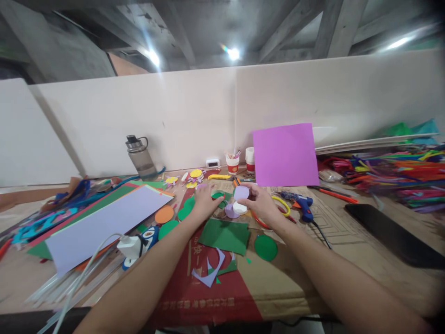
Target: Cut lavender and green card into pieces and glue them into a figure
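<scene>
My left hand (206, 200) lies flat on the table with its fingers on a green paper circle (218, 195). My right hand (259, 202) pinches a pale lilac paper disc (241, 192) between thumb and fingers, just above a small white round piece (239, 208) and a purple circle (231, 212). Green paper (224, 236), another green circle (265, 247) and an orange circle (164, 215) lie close by on the cardboard.
A large lilac sheet (104, 222) lies at left, a magenta sheet (285, 155) leans on the white partition. A blue glue gun (301, 204), water bottle (140, 157), cups (232, 163), pipe cleaners (392, 174) and a black pad (392, 234) surround the work spot.
</scene>
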Demonstrator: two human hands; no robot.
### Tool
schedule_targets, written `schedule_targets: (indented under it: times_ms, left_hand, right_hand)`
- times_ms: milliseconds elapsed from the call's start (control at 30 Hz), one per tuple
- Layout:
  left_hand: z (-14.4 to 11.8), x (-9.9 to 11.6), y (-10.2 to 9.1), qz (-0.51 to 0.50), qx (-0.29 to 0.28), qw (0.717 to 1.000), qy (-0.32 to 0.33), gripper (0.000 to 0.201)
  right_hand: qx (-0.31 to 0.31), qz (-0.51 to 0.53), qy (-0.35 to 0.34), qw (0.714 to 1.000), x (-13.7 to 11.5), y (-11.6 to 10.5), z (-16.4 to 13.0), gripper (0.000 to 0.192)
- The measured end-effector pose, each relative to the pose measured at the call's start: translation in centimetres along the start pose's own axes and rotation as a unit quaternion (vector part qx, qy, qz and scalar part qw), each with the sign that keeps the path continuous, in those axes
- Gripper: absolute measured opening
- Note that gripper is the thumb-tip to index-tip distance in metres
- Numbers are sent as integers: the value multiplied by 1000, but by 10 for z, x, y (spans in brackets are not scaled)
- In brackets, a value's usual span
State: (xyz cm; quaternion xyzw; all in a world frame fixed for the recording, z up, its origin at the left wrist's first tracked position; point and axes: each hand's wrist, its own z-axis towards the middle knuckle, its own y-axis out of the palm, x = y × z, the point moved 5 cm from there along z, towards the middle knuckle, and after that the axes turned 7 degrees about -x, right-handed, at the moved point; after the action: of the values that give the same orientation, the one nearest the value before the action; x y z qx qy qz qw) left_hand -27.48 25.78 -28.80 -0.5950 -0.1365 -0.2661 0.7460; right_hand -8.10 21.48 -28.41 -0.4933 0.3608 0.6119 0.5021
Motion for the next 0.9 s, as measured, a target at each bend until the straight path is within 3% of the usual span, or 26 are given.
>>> schedule_targets:
  times_ms: [100, 167, 267, 400, 467, 633, 767, 900]
  left_hand:
    - [2, -7, 13, 49, -60, 997, 1, 64]
    - [1, -7, 15, 61, -69, 996, -2, 63]
    - [-1, 1, 9, 49, -46, 997, 25, 60]
    - [-10, 27, -4, -34, 17, 990, 139, 57]
    - [-15, 37, -5, -88, 15, 982, 165, 57]
    - [-26, 55, -1, -195, -53, 966, 159, 57]
    - [-31, 60, -6, -239, -65, 962, 118, 59]
    - [-31, 60, -4, -347, -83, 928, 105, 61]
  right_hand:
    - [11, -4, -2, 1000, 0, -2, 0, 56]
    - [16, -14, -1, 1000, 1, -2, 0, 56]
    - [26, -30, -5, 999, 0, -3, -1, 56]
    - [43, -87, -30, 995, -7, -4, -4, 54]
    - [48, -116, -49, 991, -12, -4, -6, 53]
    - [25, -187, -78, 979, -25, 3, -11, 48]
    - [15, -204, -71, 976, -25, 6, -13, 49]
    - [11, -210, -93, 973, -20, 6, -11, 49]
